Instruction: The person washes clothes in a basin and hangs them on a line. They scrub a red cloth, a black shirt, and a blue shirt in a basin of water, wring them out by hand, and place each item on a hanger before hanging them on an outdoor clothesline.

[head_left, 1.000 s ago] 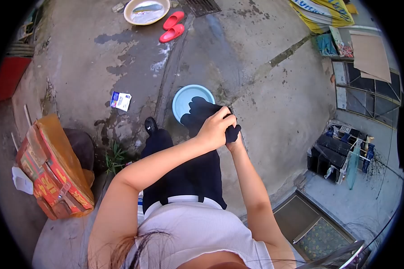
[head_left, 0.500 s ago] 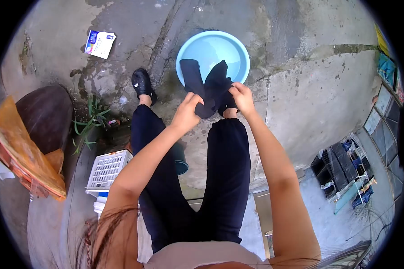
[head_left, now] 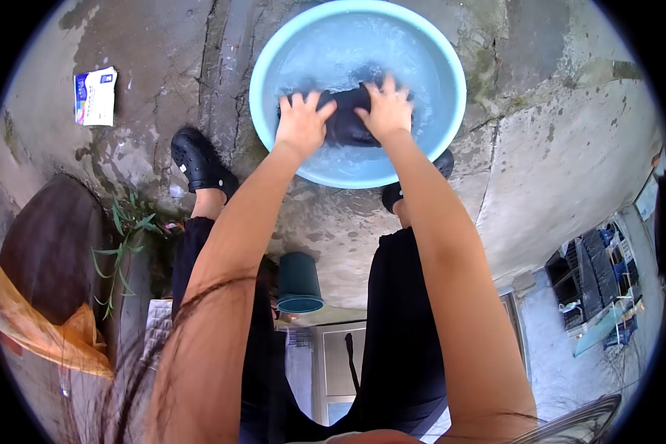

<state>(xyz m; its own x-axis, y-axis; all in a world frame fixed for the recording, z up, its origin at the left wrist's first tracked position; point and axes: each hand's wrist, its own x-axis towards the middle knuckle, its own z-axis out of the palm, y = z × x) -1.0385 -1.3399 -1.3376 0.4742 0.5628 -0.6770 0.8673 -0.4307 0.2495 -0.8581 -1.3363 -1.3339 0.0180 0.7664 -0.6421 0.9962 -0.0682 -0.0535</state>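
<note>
Head view: cloth (head_left: 351, 124) lies in the water (head_left: 362, 52) of the basin (head_left: 458, 92); your left hand (head_left: 301, 124) and right hand (head_left: 388, 112) rest on it, each grip spread apart, likely to keep it submerged; basin stands by your shoes (head_left: 200, 160), presumably for reach; half a second earlier, both hands pinched the cloth.

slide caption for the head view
Left hand and right hand on dark cloth in a light blue basin of water.

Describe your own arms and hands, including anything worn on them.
My left hand and right hand are ungloved, with fingers blurred, so rings can't be ruled out. Both arms are slender; no sleeve, watch or bracelet shows.
</note>
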